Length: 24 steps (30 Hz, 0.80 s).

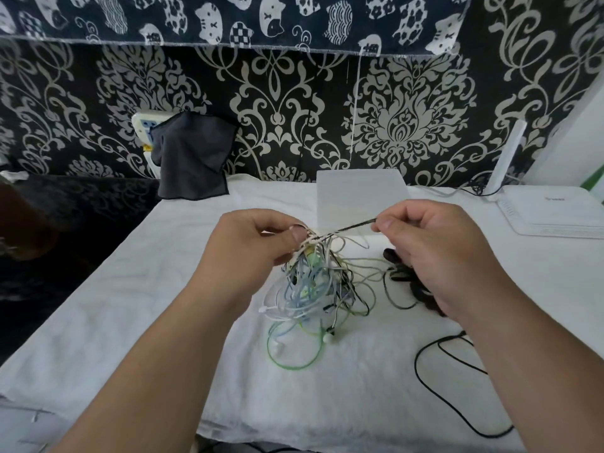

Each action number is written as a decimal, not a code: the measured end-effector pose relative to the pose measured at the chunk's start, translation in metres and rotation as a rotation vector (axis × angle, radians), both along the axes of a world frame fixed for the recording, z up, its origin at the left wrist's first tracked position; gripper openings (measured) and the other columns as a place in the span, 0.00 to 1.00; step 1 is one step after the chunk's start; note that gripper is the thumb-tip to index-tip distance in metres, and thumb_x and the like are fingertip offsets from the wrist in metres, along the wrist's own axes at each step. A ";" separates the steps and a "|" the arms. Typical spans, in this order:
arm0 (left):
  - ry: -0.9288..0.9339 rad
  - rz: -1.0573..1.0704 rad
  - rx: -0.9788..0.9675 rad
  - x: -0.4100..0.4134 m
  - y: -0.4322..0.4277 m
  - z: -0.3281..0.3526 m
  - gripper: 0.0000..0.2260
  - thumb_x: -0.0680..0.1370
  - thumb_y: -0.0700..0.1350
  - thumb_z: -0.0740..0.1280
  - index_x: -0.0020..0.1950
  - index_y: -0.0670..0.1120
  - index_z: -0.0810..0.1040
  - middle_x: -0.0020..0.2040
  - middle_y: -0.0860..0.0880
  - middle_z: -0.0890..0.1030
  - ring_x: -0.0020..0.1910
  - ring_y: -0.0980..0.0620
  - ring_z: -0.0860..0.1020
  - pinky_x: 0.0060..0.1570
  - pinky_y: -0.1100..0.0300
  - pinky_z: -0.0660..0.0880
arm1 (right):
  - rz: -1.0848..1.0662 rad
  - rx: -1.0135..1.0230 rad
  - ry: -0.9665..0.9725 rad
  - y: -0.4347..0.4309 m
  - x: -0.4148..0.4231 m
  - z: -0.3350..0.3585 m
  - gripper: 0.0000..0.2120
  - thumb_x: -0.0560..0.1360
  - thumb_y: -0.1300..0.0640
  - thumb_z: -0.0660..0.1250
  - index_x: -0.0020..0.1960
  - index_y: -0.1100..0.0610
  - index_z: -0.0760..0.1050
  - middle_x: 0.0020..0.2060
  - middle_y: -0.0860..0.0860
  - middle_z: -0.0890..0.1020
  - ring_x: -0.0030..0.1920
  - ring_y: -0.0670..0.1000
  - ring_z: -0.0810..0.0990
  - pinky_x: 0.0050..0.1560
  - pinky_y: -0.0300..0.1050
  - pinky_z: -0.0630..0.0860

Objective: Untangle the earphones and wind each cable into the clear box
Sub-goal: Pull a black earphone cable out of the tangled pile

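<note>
1. Left hand (258,243): raised above the worktop, with the thumb and curled fingers pinching the top of the earphone tangle.
2. Right hand (434,256): raised at the same height, with the thumb and forefinger nipping one end of a black strand. The other fingers are curled in.
3. Black strand (353,226): pulled straight and taut between the two hands, running from the top of the tangle up to the right hand.
4. Earphone tangle (313,282): white, blue, green, grey and black cables knotted together. It hangs from the left hand, and its lower loops and a few earbuds rest on the white towel (163,322) near the middle.
5. Clear box (359,194): pale and translucent, standing on the towel behind the hands, close to the wall. Whether anything is inside cannot be told.
6. Loose black cable (451,371): lies in open curves on the towel, right of the tangle and apart from it.
7. Dark clump (402,273): partly hidden under the right hand; its kind is unclear.
8. Dark cloth (192,155): hangs against the patterned wall at rear left.
9. White router (555,210): at far right, with its antenna upright.
</note>
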<state>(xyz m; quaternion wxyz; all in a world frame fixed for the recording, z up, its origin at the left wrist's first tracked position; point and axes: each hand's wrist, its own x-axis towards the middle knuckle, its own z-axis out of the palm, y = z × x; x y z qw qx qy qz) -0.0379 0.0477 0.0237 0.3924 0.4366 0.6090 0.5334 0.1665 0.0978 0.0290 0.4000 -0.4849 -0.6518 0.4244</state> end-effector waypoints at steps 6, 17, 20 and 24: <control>-0.546 0.133 0.178 -0.002 0.005 0.014 0.13 0.82 0.37 0.61 0.38 0.47 0.76 0.36 0.50 0.80 0.40 0.52 0.78 0.49 0.56 0.77 | -0.095 0.000 -0.194 0.006 0.011 0.003 0.08 0.76 0.57 0.70 0.39 0.53 0.83 0.31 0.55 0.81 0.25 0.42 0.72 0.23 0.28 0.65; 0.309 0.190 -0.067 0.000 0.005 -0.014 0.05 0.73 0.41 0.74 0.37 0.45 0.82 0.29 0.49 0.79 0.25 0.55 0.68 0.28 0.65 0.67 | -0.040 -0.044 0.011 0.005 0.011 0.002 0.09 0.79 0.55 0.67 0.42 0.53 0.82 0.23 0.41 0.68 0.23 0.42 0.64 0.31 0.40 0.61; -0.304 0.425 -0.078 -0.005 0.010 -0.011 0.10 0.78 0.37 0.64 0.37 0.43 0.78 0.24 0.51 0.73 0.28 0.51 0.72 0.36 0.60 0.73 | -0.115 -0.081 0.069 0.008 0.017 0.004 0.11 0.78 0.57 0.66 0.38 0.54 0.81 0.24 0.46 0.65 0.25 0.47 0.60 0.31 0.42 0.59; -0.990 0.368 0.002 -0.020 0.012 -0.008 0.09 0.81 0.35 0.57 0.52 0.42 0.76 0.28 0.50 0.75 0.32 0.50 0.82 0.46 0.55 0.78 | -0.250 -0.162 0.283 0.013 0.027 0.010 0.09 0.68 0.64 0.65 0.33 0.67 0.69 0.22 0.49 0.60 0.25 0.49 0.53 0.26 0.41 0.50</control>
